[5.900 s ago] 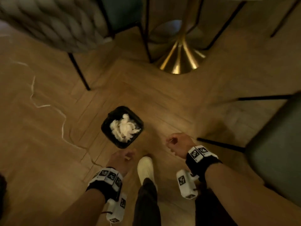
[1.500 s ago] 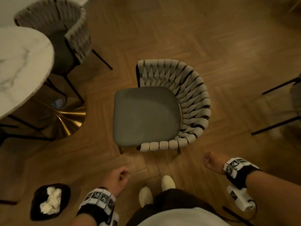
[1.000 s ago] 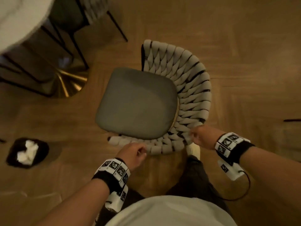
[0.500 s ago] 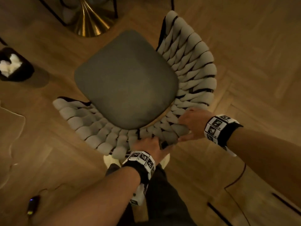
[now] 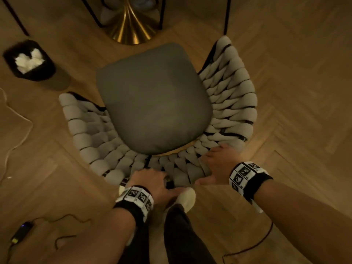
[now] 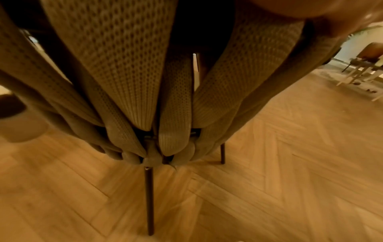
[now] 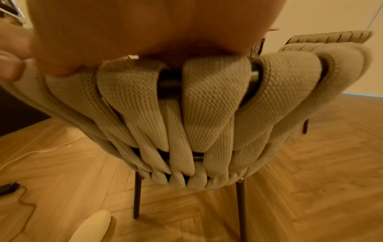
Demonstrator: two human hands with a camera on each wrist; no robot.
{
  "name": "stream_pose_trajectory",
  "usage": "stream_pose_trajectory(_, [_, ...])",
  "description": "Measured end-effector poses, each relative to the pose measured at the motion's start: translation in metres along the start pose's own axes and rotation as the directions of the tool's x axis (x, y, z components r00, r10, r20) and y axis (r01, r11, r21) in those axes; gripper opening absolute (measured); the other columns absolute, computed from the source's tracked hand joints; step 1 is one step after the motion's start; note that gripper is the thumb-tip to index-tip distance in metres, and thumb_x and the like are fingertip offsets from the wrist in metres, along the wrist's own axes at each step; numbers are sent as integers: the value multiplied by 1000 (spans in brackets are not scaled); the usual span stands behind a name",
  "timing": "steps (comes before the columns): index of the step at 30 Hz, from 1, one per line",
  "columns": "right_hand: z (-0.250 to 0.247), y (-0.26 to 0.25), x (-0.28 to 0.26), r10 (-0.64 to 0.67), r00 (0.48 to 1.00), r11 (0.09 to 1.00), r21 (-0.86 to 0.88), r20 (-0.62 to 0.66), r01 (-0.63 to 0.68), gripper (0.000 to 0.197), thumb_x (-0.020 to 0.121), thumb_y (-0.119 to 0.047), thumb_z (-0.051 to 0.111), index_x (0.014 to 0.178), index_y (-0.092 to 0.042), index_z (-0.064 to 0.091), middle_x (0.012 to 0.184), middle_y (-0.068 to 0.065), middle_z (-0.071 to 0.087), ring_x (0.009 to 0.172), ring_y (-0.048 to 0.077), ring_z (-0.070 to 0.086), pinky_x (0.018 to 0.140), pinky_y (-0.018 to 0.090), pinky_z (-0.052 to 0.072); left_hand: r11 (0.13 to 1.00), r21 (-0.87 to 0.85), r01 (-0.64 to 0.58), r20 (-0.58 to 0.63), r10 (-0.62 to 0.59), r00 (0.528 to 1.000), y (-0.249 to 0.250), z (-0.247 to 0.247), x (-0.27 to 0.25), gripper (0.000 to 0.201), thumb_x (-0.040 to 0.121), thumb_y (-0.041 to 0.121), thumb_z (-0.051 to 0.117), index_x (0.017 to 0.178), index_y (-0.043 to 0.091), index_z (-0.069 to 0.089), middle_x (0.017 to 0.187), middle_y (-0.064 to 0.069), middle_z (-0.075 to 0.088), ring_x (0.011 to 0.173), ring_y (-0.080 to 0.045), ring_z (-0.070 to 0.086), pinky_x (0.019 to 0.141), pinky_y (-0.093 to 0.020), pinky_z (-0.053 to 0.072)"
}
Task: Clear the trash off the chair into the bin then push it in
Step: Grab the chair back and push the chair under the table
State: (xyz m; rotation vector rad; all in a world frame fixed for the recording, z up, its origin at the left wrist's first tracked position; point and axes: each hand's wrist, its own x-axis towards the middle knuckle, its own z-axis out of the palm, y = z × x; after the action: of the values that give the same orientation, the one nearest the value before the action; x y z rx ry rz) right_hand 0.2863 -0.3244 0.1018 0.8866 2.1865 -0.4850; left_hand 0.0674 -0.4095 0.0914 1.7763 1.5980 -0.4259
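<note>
The chair [image 5: 152, 96] has a bare grey seat cushion and a woven beige backrest [image 5: 228, 96] that curves toward me. My left hand [image 5: 150, 180] grips the near rim of the backrest, thumb out to the right. A little to the right my right hand [image 5: 215, 164] holds the same rim, fingers over the top and thumb on my side. The right wrist view shows my right hand [image 7: 155, 24] pressed on the woven straps [image 7: 207, 106]. The black bin [image 5: 28, 60], holding white crumpled trash [image 5: 28, 60], stands on the floor at the far left.
The table's gold base [image 5: 131, 21] is just beyond the seat's front edge, with thin black chair legs [image 5: 162, 12] around it. A pale cable [image 5: 17, 119] and a small black device [image 5: 21, 231] lie on the wooden floor at left. My shoe [image 5: 186, 199] is under the backrest.
Both hands took hold of the backrest about a second ago. Since then the chair has turned and moved so its seat front points at the gold table base.
</note>
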Motion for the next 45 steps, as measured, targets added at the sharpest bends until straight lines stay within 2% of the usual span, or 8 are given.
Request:
stream_pose_trajectory(4, [-38, -60, 44, 54, 998, 995, 81, -36, -51, 104, 54, -97, 13, 107, -21, 59, 97, 3, 66, 89, 27, 57, 76, 42, 47, 991, 130, -33, 107, 19, 994, -83, -46, -5, 99, 45, 100, 15, 113, 40, 55, 107, 7, 67, 97, -20, 60, 77, -37, 49])
stream_pose_trajectory(8, [-84, -108, 93, 88, 994, 986, 148, -72, -77, 95, 53, -97, 17, 84, -21, 64, 78, 1, 65, 72, 22, 59, 68, 38, 52, 974, 225, 0, 75, -18, 997, -157, -80, -6, 101, 50, 97, 14, 121, 36, 51, 116, 2, 65, 109, -23, 57, 92, -41, 43])
stream_pose_trajectory(15, [-159, -131, 161, 178, 977, 972, 175, -121, -155, 87, 50, -98, 21, 73, -25, 62, 70, -2, 62, 65, 18, 57, 66, 37, 53, 964, 267, -7, 64, -10, 998, -239, -143, 25, 96, 50, 98, 19, 109, 33, 59, 97, 2, 68, 93, -22, 60, 79, -39, 41])
stream_pose_trajectory(26, [-291, -101, 263, 214, 965, 949, 265, -151, -169, 73, 55, -94, 34, 86, -32, 56, 82, -8, 59, 85, 17, 61, 74, 35, 51, 952, 305, 6, 42, -19, 999, -333, -257, 126, 107, 39, 102, 11, 103, 33, 62, 86, 1, 69, 82, -22, 61, 74, -39, 46])
stream_pose_trajectory(30, [-332, -76, 302, 224, 956, 933, 325, -187, -155, 78, 52, -93, 37, 102, -36, 55, 97, -9, 63, 89, 17, 61, 78, 37, 53, 949, 313, -35, 47, 21, 999, -355, -303, 164, 101, 44, 101, 11, 94, 31, 64, 78, 2, 68, 72, -19, 60, 62, -32, 41])
stream_pose_trajectory(33, [-355, -60, 328, 217, 964, 928, 338, -156, -155, 81, 49, -97, 31, 94, -34, 56, 90, -8, 63, 81, 16, 59, 75, 37, 53, 943, 332, -31, 73, 7, 997, -366, -330, 188, 102, 45, 101, 9, 97, 31, 63, 81, 2, 68, 72, -20, 59, 60, -33, 42])
stream_pose_trajectory(37, [-379, -46, 358, 207, 967, 946, 281, -151, -159, 91, 50, -98, 22, 93, -27, 60, 84, -5, 64, 74, 18, 60, 70, 37, 55, 950, 311, -31, 50, 16, 999, -389, -358, 215, 109, 40, 102, 8, 106, 33, 60, 94, 1, 70, 83, -23, 62, 71, -38, 51])
stream_pose_trajectory(45, [-417, -30, 386, 268, 948, 943, 246, -169, -223, 91, 50, -98, 19, 86, -26, 62, 82, -4, 66, 77, 19, 62, 71, 37, 53, 928, 368, -53, 36, 43, 998, -410, -399, 254, 107, 41, 102, 7, 98, 31, 64, 84, 1, 69, 78, -21, 62, 73, -39, 52])
